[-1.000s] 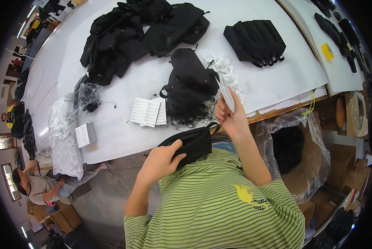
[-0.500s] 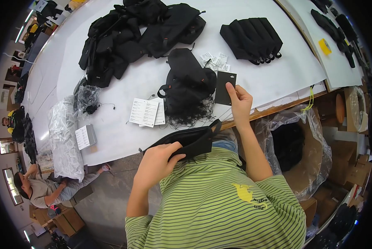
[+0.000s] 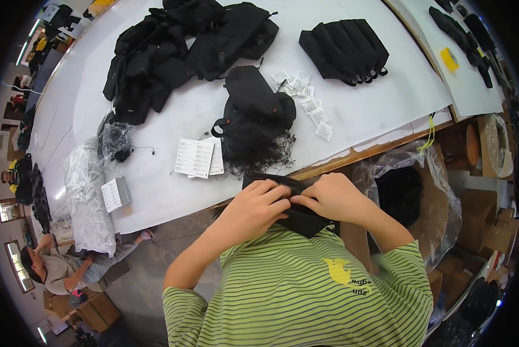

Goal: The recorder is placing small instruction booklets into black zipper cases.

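Note:
Close to my body, at the table's near edge, I hold a black fabric pouch (image 3: 307, 224). My left hand (image 3: 258, 203) has its fingers closed on the pouch's left side and rim. From the other side my right hand (image 3: 335, 199) meets it, its fingers bent at the pouch's opening. Both hands cover much of the pouch, and no black card shows. Just beyond lie black pouches (image 3: 249, 92) with a tangle of black cords (image 3: 265, 156). White cards with print (image 3: 194, 157) are to their left, and small white labels (image 3: 314, 107) to their right.
A large heap of black pouches (image 3: 146, 63) and a neat row of them (image 3: 346, 49) lie farther back on the white table (image 3: 172, 121). At left are a plastic-wrapped bundle (image 3: 87, 196) and a card stack (image 3: 117, 194). A plastic-lined box (image 3: 433, 220) stands right; another person (image 3: 60, 269) sits left.
My right hand has come down and left from over the table to the pouch. The black card it held is out of sight. More white labels show where the card was.

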{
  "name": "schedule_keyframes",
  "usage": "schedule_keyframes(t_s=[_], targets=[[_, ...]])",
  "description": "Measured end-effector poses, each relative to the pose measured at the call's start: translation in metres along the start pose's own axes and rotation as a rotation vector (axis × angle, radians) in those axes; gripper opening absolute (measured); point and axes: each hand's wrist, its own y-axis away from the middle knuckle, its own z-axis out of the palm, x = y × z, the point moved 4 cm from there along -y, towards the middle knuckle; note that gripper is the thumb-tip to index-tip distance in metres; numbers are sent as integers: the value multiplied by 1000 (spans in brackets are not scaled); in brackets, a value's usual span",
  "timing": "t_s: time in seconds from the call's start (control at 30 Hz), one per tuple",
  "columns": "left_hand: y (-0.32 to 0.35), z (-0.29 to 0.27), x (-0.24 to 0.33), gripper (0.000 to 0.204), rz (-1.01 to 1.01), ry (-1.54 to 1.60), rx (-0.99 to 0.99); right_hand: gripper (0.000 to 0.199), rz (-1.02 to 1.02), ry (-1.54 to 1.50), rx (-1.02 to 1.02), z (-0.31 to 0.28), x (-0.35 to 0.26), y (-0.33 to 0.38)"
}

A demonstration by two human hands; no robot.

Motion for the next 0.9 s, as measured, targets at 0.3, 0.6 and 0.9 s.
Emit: schedule_keyframes(t_s=[0.3, 0.6, 0.9], targets=[[-82, 25, -59, 29, -255, 565, -254, 34, -137, -280, 123, 11, 19, 30], [-162, 111, -111, 24, 116, -263, 5, 24, -131, -88, 238, -4, 21, 58], [-113, -14, -63, 21, -94, 307, 91, 13, -158, 203, 474, -33, 23, 50]])
